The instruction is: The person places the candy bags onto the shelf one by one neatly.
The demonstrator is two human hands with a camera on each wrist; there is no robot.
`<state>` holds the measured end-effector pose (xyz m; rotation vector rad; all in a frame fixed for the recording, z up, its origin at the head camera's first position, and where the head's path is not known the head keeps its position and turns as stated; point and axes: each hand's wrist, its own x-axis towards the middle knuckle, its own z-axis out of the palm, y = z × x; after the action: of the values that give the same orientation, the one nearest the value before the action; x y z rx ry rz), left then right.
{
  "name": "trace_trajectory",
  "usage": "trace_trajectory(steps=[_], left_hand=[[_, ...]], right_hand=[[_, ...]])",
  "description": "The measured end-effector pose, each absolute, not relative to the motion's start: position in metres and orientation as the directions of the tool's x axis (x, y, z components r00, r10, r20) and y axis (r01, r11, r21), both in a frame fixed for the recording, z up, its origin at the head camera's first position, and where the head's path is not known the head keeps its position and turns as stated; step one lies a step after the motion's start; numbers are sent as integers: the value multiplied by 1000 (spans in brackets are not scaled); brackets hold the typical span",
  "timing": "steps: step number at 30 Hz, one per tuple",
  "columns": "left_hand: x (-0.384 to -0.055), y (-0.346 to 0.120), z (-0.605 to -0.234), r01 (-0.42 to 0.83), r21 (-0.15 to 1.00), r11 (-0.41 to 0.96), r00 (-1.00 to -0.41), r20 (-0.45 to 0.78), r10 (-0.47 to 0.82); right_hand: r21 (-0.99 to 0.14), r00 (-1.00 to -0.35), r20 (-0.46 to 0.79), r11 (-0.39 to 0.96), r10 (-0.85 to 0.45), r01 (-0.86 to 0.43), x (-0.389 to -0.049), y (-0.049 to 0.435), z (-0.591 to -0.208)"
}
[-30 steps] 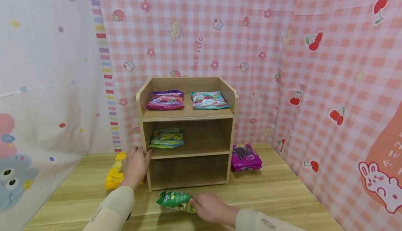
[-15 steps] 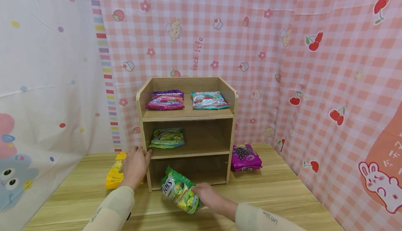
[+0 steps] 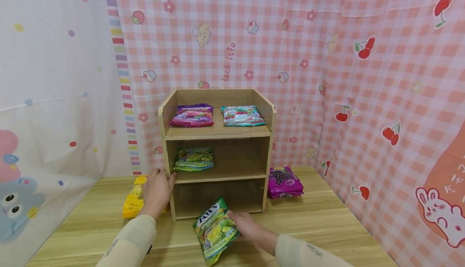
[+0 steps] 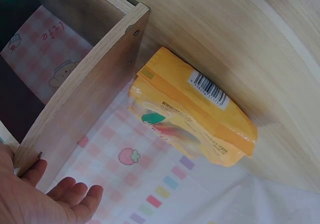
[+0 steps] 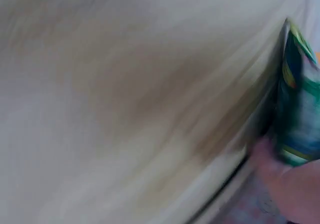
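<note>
My right hand (image 3: pixel 250 228) grips the right edge of a green FOX'S candy bag (image 3: pixel 214 228) in front of the shelf. The bag is tilted, its printed face towards me. In the right wrist view the bag (image 5: pixel 302 108) and right hand (image 5: pixel 290 184) are blurred at the right edge. At the left my left hand (image 3: pixel 158 192) holds the front edge of the wooden shelf's (image 3: pixel 218 179) side panel. The left wrist view shows the left hand's (image 4: pixel 45 199) thumb and a finger on either side of the panel (image 4: pixel 85 83), the other fingers loosely bent.
A yellow bag (image 3: pixel 133 200) lies left of the shelf and a purple grape bag (image 3: pixel 285 182) right of it. Purple-pink (image 3: pixel 192 115) and teal (image 3: pixel 242 115) candy bags lie on top. A green-yellow bag (image 3: pixel 194 159) lies on the middle shelf's left side.
My right hand has lifted the green candy bag off the table and turned it, so its printed face now shows. The left hand has stayed at the shelf's side.
</note>
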<state>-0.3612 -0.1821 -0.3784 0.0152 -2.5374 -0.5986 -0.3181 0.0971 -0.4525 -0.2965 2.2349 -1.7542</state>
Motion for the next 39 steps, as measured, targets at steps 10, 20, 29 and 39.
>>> trace_trajectory(steps=[10, 20, 29, 39], left_hand=[[-361, -182, -379, 104, 426, 899, -862, 489, -132], [-361, -182, -378, 101, 426, 899, -861, 489, -135], [-361, -182, -378, 94, 430, 898, -867, 478, -138], [-361, -182, -378, 91, 418, 904, -863, 485, -138]], right_hand=[[-874, -953, 37, 453, -300, -177, -318, 108, -451], [-762, -971, 18, 626, -239, -168, -311, 108, -457], [-728, -975, 14, 667, -222, -162, -311, 104, -463], [-798, -980, -44, 597, -192, -81, -314, 96, -467]])
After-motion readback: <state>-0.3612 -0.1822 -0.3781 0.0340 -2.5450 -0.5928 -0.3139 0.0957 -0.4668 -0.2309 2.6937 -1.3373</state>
